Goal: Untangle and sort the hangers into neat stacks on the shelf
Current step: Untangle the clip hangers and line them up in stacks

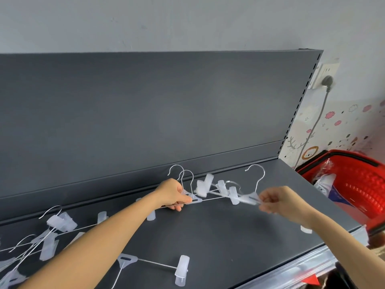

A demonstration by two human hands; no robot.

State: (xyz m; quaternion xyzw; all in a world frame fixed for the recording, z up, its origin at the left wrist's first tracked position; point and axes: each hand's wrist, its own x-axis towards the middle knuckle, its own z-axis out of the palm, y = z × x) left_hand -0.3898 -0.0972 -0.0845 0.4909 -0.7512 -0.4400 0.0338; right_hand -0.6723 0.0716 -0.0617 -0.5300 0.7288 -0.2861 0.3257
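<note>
Gripping two clip hangers [194,198] by their plastic necks, the left hand [174,195] faces the right hand [279,200], which pinches a third hanger [250,198], all tangled at frame centre over the grey shelf [229,236], with loose hangers [52,230] lying lower left.

Shelf [229,226] was dark grey, back panel [145,111] same. Hangers [182,268] had frosted-white clips, silver wire hooks. Basket [354,184] was red, mesh-patterned sides. Wall [145,21] was pale grey. Wallpaper [337,126] was white with pink clouds, stars. Plug [327,81], cable were grey.
</note>
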